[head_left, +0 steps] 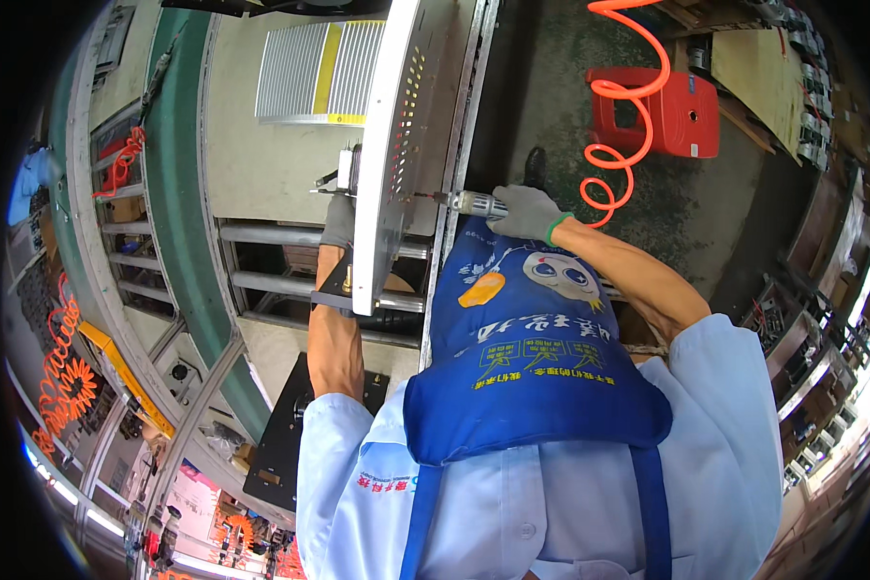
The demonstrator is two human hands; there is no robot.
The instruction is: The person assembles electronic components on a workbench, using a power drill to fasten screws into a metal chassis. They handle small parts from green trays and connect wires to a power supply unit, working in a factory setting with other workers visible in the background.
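A white metal panel (382,184) stands on edge on the workbench, with rows of small holes in its right face. Gripped in my gloved right hand (529,214) is a power screwdriver (478,204), lying level. Its thin bit points left, at the perforated face; whether the tip touches cannot be made out. On the other side of the panel, my gloved left hand (338,222) is closed at a small white-and-black component (349,170) set against the panel. The panel edge and the component partly hide its fingers. A black bracket (337,288) sits by my left wrist at the panel's near end.
A ribbed silver heat sink (319,72) with a yellow stripe lies beyond my left hand. Metal rollers (275,281) run beneath the panel. At right, a coiled orange air hose (638,92) hangs before a red plastic stool (686,114). A black plate (285,425) lies near my left elbow.
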